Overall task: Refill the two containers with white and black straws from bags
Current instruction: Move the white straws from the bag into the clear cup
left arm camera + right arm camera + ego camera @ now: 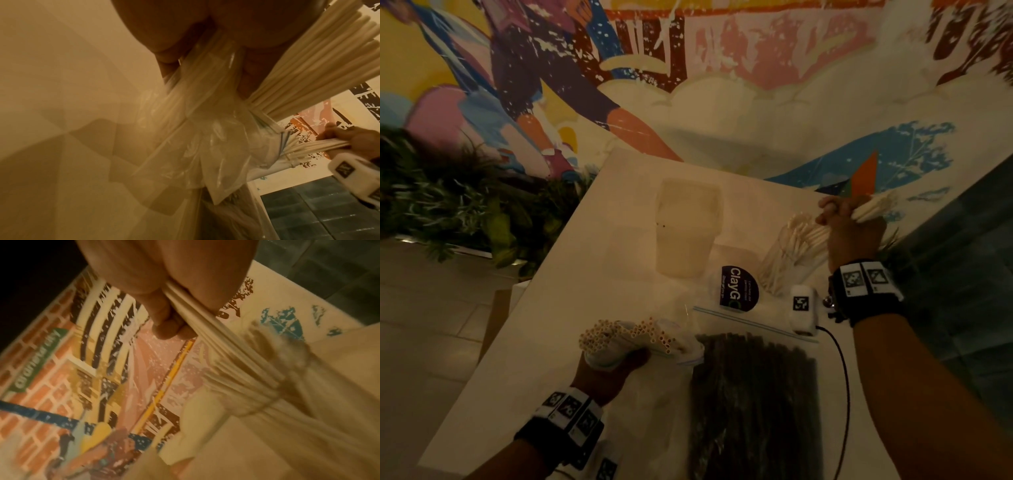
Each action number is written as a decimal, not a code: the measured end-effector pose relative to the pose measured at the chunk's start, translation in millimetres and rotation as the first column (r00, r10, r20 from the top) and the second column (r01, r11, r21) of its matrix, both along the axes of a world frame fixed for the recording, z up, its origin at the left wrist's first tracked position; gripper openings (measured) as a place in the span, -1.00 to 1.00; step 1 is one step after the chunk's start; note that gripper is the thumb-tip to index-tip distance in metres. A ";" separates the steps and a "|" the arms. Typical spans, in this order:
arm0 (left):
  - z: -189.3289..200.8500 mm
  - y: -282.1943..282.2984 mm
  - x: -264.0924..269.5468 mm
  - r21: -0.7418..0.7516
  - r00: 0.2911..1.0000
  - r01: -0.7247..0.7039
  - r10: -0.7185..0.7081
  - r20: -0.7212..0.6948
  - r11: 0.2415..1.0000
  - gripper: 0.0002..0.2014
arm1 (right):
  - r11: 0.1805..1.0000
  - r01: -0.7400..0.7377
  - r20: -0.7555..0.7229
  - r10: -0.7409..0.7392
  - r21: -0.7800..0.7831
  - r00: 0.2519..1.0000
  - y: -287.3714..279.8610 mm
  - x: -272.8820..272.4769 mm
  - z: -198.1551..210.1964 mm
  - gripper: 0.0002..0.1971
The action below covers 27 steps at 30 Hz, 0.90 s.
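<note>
My left hand [616,359] grips a clear bag of white straws [630,337] near the table's front, open straw ends pointing away from me. In the left wrist view the bag [205,129] crumples below my left hand [205,32]. My right hand [842,219] holds a bunch of white straws [873,209] tilted over a clear container [784,263] with white straws in it, at the right. The right wrist view shows my right hand [170,308] curled round that bunch [207,335]. A second pale container [688,226] stands behind. A bag of black straws [753,404] lies flat in front.
A dark round "ClayGo" label [739,289] and a small white tagged device [803,310] with a black cable sit between the containers and the black straw bag. Plants [465,212] line the left; a painted wall stands behind the white table [592,274].
</note>
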State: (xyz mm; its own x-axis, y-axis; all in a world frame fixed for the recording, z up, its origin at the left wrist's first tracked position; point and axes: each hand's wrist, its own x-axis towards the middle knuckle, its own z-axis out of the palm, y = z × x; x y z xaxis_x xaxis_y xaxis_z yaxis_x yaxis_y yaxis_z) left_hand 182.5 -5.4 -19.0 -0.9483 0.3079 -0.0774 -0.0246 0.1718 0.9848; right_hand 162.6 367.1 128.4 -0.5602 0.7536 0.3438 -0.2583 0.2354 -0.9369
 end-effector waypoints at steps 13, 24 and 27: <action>2.0 2.0 0.2 0.023 0.998 -0.009 0.008 0.056 1.000 -0.56 | 0.879 0.234 0.558 -0.449 0.415 0.698 17.9 4.6 -43.8 -0.03; -0.4 -2.8 -1.5 0.032 0.999 0.036 -0.036 0.001 0.999 -0.55 | 0.763 -0.127 0.619 -0.402 0.633 0.674 15.5 3.0 -49.9 -0.16; 1.3 -2.9 -1.5 0.033 0.999 0.047 -0.047 -0.009 0.998 -0.56 | 0.726 -0.106 0.586 -0.451 0.680 0.674 12.7 2.9 -52.8 -0.33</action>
State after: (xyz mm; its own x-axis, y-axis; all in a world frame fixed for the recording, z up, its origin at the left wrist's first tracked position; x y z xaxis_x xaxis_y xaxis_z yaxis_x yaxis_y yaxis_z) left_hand 181.0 -8.2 -17.8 -0.9331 0.3547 -0.0591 -0.0095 0.1399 0.9901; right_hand 165.5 379.8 75.6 -0.7086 0.6207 0.3357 0.4865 0.7743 -0.4048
